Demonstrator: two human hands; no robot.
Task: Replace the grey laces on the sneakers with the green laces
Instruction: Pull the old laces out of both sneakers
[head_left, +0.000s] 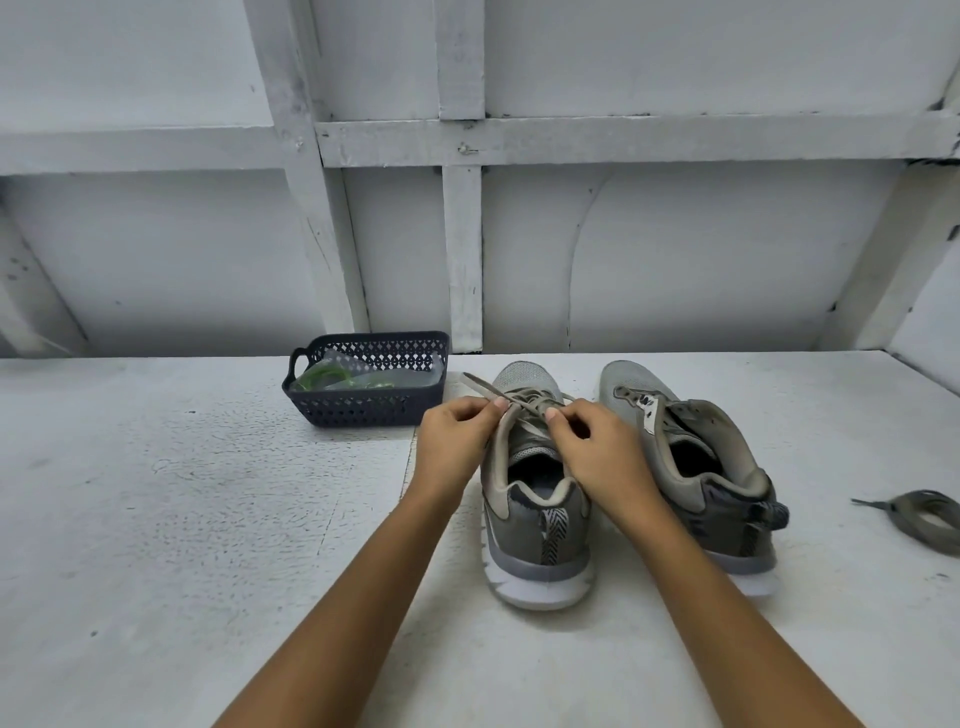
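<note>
Unlacing, pinching grey lace (480, 387) with left hand (457, 431) and right hand (597, 447) alike. Better easing it free eyelet by eyelet, steadying the sneaker (540, 525).

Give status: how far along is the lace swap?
Done: the right sneaker is unlaced, and a loose lace lies on the table. In hand: the left hand and right hand pinch the grey lace still threaded in the left sneaker. Left: finish that, then thread the green laces, still in the basket, into both.
</note>
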